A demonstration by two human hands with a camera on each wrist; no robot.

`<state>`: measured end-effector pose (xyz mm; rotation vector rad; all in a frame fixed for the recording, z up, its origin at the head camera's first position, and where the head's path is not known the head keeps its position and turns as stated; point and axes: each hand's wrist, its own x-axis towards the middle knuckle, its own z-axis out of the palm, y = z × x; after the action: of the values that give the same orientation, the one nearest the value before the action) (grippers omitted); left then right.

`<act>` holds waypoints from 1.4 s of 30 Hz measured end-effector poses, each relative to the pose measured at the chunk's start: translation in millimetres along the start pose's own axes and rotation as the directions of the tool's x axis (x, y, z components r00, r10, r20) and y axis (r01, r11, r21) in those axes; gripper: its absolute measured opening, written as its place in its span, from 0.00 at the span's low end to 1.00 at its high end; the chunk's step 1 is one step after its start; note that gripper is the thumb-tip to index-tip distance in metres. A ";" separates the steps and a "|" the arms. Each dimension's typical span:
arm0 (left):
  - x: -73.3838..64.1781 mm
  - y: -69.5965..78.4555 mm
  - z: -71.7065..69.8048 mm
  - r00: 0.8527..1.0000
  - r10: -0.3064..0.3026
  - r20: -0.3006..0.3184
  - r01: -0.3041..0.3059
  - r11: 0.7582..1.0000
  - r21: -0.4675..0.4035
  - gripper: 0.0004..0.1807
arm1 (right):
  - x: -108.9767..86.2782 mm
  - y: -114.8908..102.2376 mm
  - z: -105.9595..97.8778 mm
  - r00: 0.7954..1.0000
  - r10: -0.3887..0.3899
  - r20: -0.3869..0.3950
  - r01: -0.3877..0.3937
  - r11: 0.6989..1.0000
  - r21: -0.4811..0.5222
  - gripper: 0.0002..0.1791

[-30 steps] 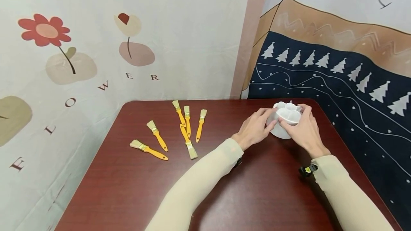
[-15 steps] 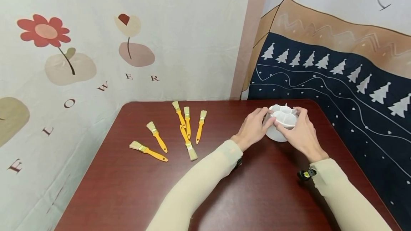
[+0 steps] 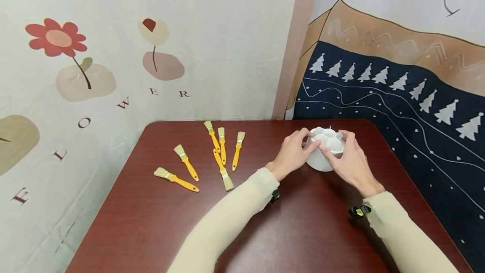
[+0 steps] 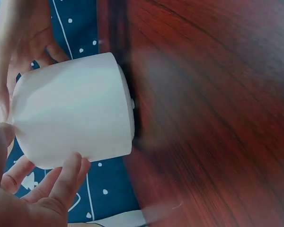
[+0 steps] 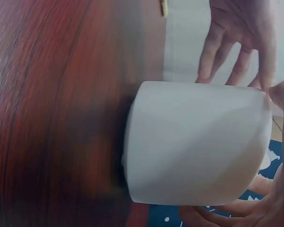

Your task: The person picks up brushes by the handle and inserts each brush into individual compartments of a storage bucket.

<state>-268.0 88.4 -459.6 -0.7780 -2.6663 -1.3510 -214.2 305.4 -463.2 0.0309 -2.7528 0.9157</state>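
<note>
A white round pen holder (image 3: pixel 321 163) with a divided top stands at the far right of the table. In the head view my left hand (image 3: pixel 291 154) grips its left side, the thumb along the front rim. My right hand (image 3: pixel 352 161) holds the opposite side, and the two thumbs come close together at the front. Seen from the left wrist, the holder's smooth wall (image 4: pixel 75 111) is between both hands, its base close over the tabletop. The right wrist view shows the same wall (image 5: pixel 194 146), with right-hand fingers (image 5: pixel 232 208) along one side.
Several paintbrushes with yellow handles lie at the left and middle of the table, among them a flat one (image 3: pixel 176 179) and one with bristles toward me (image 3: pixel 223 169). Printed cloths (image 3: pixel 227 45) hang behind the brown table (image 3: pixel 151 231).
Both hands have shifted the pen holder left and slightly toward me, keeping their grip on it. The paintbrushes lie as before.
</note>
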 end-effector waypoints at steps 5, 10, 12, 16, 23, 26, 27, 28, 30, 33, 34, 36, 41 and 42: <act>-6.5 -1.0 -8.7 1.000 -0.008 -0.010 0.008 1.000 0.014 0.20 | -1.2 -7.1 -0.4 0.999 -0.028 0.030 0.028 1.000 0.000 0.49; -15.0 -4.9 -14.4 1.000 0.000 -0.017 0.001 0.999 0.045 0.19 | -6.0 -13.9 -0.7 0.997 -0.044 0.064 0.044 0.999 0.000 0.47; -19.1 -6.3 -17.1 1.000 0.003 -0.019 -0.002 0.999 0.050 0.19 | -8.2 -17.0 -0.4 0.996 -0.047 0.079 0.047 0.999 0.002 0.48; -26.4 -9.2 -22.3 1.000 0.021 -0.022 -0.020 0.999 0.050 0.19 | -12.4 -21.8 1.3 0.994 -0.049 0.095 0.049 0.999 0.007 0.48; -38.1 -13.8 -34.7 0.999 0.039 -0.018 -0.038 0.998 0.044 0.19 | -14.8 -31.2 6.5 0.994 -0.066 0.082 0.065 0.998 0.013 0.48; -41.8 -16.3 -38.5 0.999 0.040 -0.017 -0.040 0.998 0.040 0.19 | -15.8 -34.5 9.2 0.994 -0.074 0.074 0.073 0.997 0.014 0.48; -43.0 -17.1 -39.4 0.999 0.038 -0.018 -0.038 0.999 0.037 0.19 | -16.3 -35.5 10.2 0.994 -0.076 0.074 0.075 0.997 0.015 0.48; -44.4 -17.7 -40.5 0.999 0.036 -0.017 -0.036 0.999 0.039 0.19 | -16.5 -36.7 11.4 0.994 -0.079 0.073 0.078 0.997 0.015 0.48; -47.0 -19.0 -42.7 0.999 0.028 -0.016 -0.028 0.999 0.042 0.19 | -17.1 -38.9 13.1 0.994 -0.081 0.072 0.079 0.997 0.018 0.48; -51.1 -20.2 -46.7 1.000 0.014 -0.015 -0.014 0.999 0.046 0.19 | -17.4 -43.2 15.8 0.994 -0.083 0.070 0.082 0.996 0.022 0.49; -52.4 -20.9 -48.2 1.000 0.011 -0.015 -0.010 0.999 0.044 0.19 | -17.3 -44.8 16.7 0.994 -0.086 0.071 0.084 0.996 0.024 0.49; -54.8 -22.4 -51.5 1.000 0.002 -0.015 -0.001 0.999 0.040 0.20 | -17.1 -48.2 18.6 0.993 -0.089 0.072 0.087 0.996 0.029 0.49; -61.0 -26.6 -60.4 1.000 -0.017 -0.009 0.017 1.000 0.025 0.20 | -16.9 -56.7 25.5 0.992 -0.091 0.088 0.088 0.995 0.042 0.49; -62.1 -27.6 -62.2 1.000 -0.019 -0.009 0.019 0.999 0.026 0.20 | -16.7 -58.3 27.0 0.991 -0.091 0.094 0.088 0.995 0.043 0.50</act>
<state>-237.4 1.5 -458.3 -0.7443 -2.6862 -1.3183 -198.4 241.6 -453.8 0.2091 -2.7946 0.9680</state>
